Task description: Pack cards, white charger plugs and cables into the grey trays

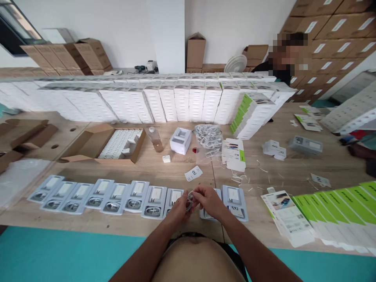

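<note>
Pale wooden tabletop (152,166), wall of stacked white boxes (176,102) at twelve o'clock, row of clear plastic trays (96,194) at nine o'clock, left hand (179,207) and right hand (209,200) meeting at centre, fingers pinching small coiled white cable (190,200) just above a tray

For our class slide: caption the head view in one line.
Both hands hold a coiled white cable above a row of clear plastic trays.

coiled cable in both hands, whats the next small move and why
Probably lower the coiled cable into the tray right under the hands. The left hand and right hand pinch it just above the row of trays, whose other trays each seem to hold a cable already.
</note>
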`<state>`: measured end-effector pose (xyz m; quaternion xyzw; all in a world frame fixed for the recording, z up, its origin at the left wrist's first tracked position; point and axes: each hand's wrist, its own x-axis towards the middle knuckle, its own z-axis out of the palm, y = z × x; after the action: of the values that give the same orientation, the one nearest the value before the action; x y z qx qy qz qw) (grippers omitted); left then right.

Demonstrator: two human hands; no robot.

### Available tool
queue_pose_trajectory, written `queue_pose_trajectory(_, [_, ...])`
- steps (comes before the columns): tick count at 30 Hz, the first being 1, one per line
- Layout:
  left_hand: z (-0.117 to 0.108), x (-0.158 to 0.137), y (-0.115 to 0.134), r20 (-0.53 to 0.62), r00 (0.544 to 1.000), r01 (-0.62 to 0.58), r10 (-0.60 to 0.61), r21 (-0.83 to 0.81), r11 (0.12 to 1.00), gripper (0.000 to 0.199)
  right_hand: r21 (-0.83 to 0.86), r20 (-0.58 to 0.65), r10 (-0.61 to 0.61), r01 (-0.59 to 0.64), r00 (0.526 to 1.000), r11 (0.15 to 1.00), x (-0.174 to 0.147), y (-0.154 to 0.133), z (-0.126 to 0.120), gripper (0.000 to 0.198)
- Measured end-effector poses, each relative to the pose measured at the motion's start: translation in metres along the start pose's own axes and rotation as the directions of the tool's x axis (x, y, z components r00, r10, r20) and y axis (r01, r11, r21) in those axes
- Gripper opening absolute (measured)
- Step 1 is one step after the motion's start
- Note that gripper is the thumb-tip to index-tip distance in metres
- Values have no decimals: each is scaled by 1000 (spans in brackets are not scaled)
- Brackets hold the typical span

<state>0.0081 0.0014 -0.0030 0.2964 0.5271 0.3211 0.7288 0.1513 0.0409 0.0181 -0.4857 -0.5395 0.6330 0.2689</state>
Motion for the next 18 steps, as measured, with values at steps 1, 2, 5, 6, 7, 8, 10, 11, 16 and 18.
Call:
queue_pose_trajectory(1, [0, -1, 1, -1, 1000, 3, -3, -16, 1000, 69, 72, 17, 27, -28, 999, 997, 0, 3, 0, 24])
queue_pose_trajectory(2, [0, -2, 2, -4, 1000, 4, -4, -21, 1000, 69, 132, 26, 44, -47, 999, 990, 0, 5, -1, 26])
queue_pose_trajectory(5, [-1, 1, 2, -7, 1000, -16, 16, 16, 1000, 68, 228, 4, 62, -61, 998, 972, -4, 6, -3, 30])
queue_pose_trajectory(6, [-1, 2, 2, -5, 1000, -25, 25, 37, 999, 68, 230, -15, 63, -58, 998, 972, -6, 5, -4, 30])
queue_pose_trajectory(7, [-2, 4, 1, 1, 1000, -30, 30, 59, 998, 68, 218, -33, 61, -52, 998, 975, -8, 3, -4, 30])
queue_pose_trajectory(8, [-2, 6, 0, 5, 999, -35, 35, 79, 996, 68, 196, -50, 57, -46, 997, 980, -11, 1, -4, 29])
queue_pose_trajectory(10, [-2, 8, -1, 13, 999, -43, 42, 111, 993, 67, 124, -95, 42, -30, 995, 992, -17, -4, -5, 27])
queue_pose_trajectory(11, [-2, 8, -1, 25, 999, -47, 44, 117, 992, 67, 82, -118, 27, -17, 993, 996, -19, -5, -5, 26])
queue_pose_trajectory(16, [1, 3, 2, 132, 991, -23, 22, 13, 1000, 62, 42, -136, -2, 7, 991, 999, -23, -6, -2, 26])
queue_pose_trajectory(18, [2, 1, 4, 154, 988, 22, -16, -38, 999, 61, 41, -106, 6, -2, 994, 999, -22, -4, 0, 28])
